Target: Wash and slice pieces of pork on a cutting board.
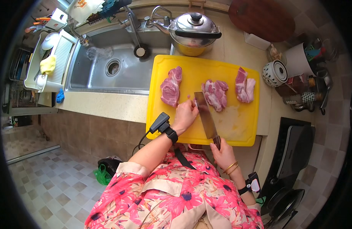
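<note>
My right hand (pixel 224 154) grips the dark handle of a cleaver-like kitchen knife (pixel 206 116), its broad blade pointing away from me over the yellow cutting board (pixel 236 133). Just left of the blade, my left hand (pixel 186 114) is curled with its fingertips on a small piece of raw meat (pixel 195 102), mostly hidden by the fingers. A larger slab of raw meat (pixel 170 88) lies beyond that hand to the left. Against the blade's right side is a clump of cut meat (pixel 216 93). More raw meat pieces (pixel 245 86) lie near the board's right edge.
A lidded steel kettle (pixel 195 34) stands behind the board. To the left are a steel sink (pixel 127 68) and a dish rack (pixel 61 57). On the right sit a patterned lidded jar (pixel 274 73), several utensils and a black cooktop (pixel 287 126).
</note>
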Demonstrator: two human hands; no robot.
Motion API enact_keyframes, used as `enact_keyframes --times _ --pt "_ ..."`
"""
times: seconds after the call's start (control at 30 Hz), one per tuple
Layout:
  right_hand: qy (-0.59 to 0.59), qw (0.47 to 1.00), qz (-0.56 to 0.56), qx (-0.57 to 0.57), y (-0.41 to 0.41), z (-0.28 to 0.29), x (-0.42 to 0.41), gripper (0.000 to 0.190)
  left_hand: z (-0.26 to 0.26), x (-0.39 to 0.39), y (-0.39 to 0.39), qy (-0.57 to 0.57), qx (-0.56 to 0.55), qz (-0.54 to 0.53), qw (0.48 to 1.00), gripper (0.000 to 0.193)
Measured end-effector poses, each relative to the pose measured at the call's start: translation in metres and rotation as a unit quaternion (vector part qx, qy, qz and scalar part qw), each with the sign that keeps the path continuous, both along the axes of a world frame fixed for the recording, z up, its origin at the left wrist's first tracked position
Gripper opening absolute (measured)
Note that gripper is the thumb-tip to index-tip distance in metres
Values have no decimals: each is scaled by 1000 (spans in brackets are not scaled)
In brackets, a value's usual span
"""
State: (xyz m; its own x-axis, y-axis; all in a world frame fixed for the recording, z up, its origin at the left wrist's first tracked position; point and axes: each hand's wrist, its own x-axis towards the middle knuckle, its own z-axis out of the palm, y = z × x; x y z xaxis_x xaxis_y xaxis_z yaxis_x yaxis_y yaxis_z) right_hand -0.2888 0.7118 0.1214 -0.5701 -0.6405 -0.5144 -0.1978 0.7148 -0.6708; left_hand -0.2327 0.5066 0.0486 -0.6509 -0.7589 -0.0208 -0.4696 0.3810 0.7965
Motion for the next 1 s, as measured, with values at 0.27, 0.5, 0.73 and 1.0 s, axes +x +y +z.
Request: enact_keyframes --times 0.27,0.5,0.73,1.0 --pt "41 997 49 35 -23 9 -4 32 -2 3 -3 20 9 -16 1000 15" --pt "28 998 48 16 -35 3 -12 31 3 1 -6 24 40 -16 999 16" --pt "97 994 53 -23 -59 -25 -15 30 -4 2 -2 40 12 -17 999 17" --pt "131 988 81 22 -38 -19 -6 30 -5 2 -1 24 -22 -30 999 17"
